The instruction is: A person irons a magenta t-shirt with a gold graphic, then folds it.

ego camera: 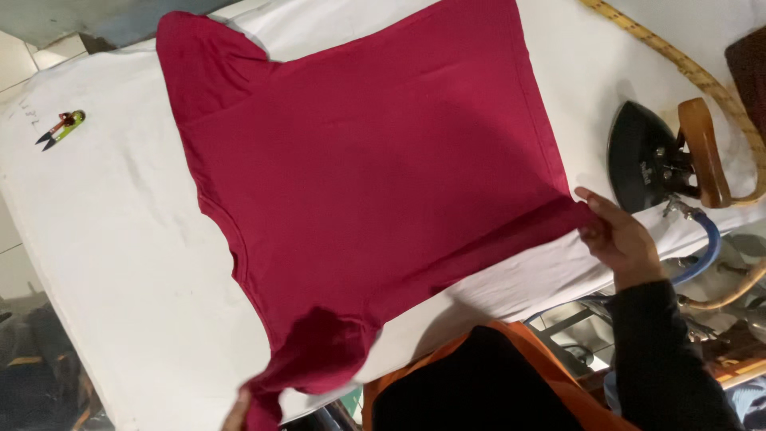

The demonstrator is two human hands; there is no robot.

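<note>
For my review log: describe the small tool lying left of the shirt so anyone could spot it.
Start at the white padded table and the dark red T-shirt spread on it. Left of the shirt's upper sleeve lies a small thread snipper, alone on the cloth, with a green and red body and dark pointed blades.

— What's carrying everything on my feed?

— A white padded ironing table [120, 239], running from near left to far right.

— What do I see lying directly on it?

— A dark red T-shirt [367, 168] spread flat across the middle, small thread snips [61, 128] at the far left, a black iron [646, 156] resting at the right, and a yellow measuring tape [678, 60] trailing far right.
</note>
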